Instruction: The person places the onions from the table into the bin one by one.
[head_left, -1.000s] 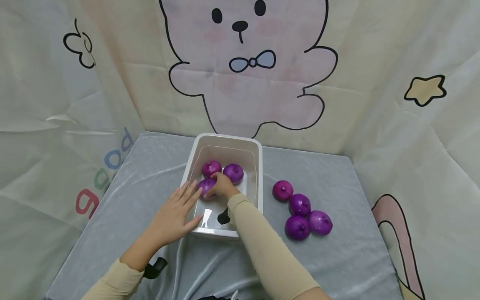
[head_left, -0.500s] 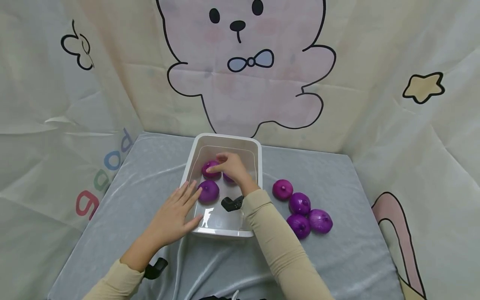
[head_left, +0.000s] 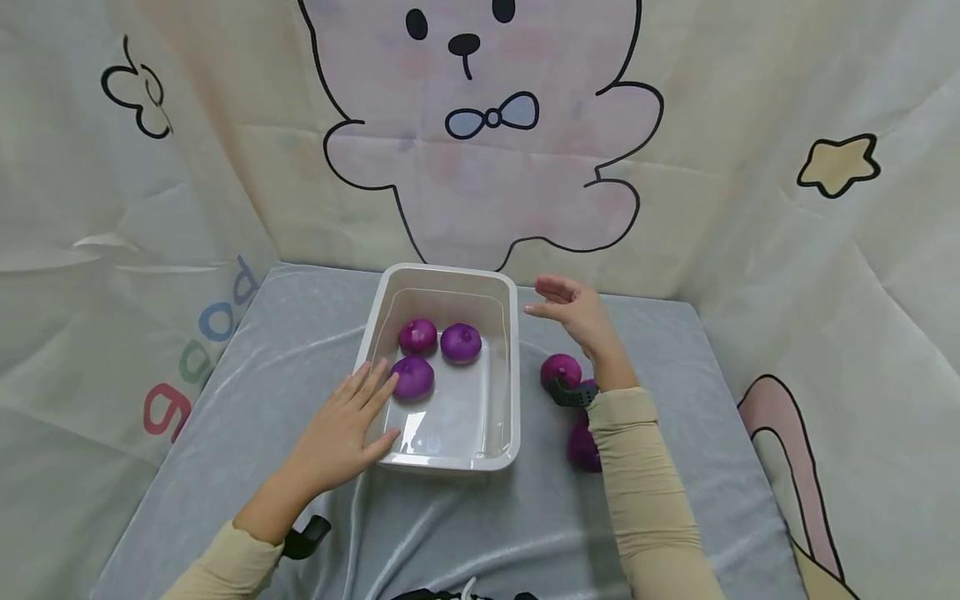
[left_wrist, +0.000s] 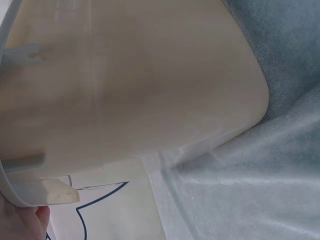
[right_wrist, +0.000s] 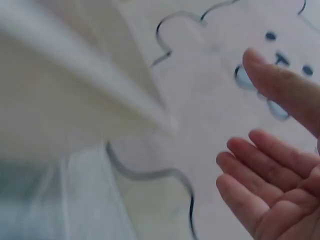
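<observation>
Three purple onions lie in the far left part of a white plastic bin (head_left: 513, 392): one at back left (head_left: 417, 336), another onion (head_left: 461, 342) beside it, and a nearer onion (head_left: 412, 377). My left hand (head_left: 341, 429) rests on the bin's left rim with fingers spread. In the left wrist view the bin's outer wall (left_wrist: 130, 90) fills most of the picture. Past the bin's right side, my right hand (head_left: 577, 317) is in the air, holding nothing; its fingers (right_wrist: 255, 172) and thumb stand apart in the right wrist view. Below it are more onions (head_left: 582, 446), partly hidden by the forearm.
A grey velvety cloth (head_left: 465, 533) covers the table. Printed fabric walls (head_left: 480, 183) close off the back and both sides. Each wrist carries a black camera mount (head_left: 305, 537). A bit of dark gear (head_left: 465, 595) shows at the bottom edge.
My right hand let go of the nearest onion in the bin, rose over the other onions there, and swung out to the right. The left hand stays on the rim.
</observation>
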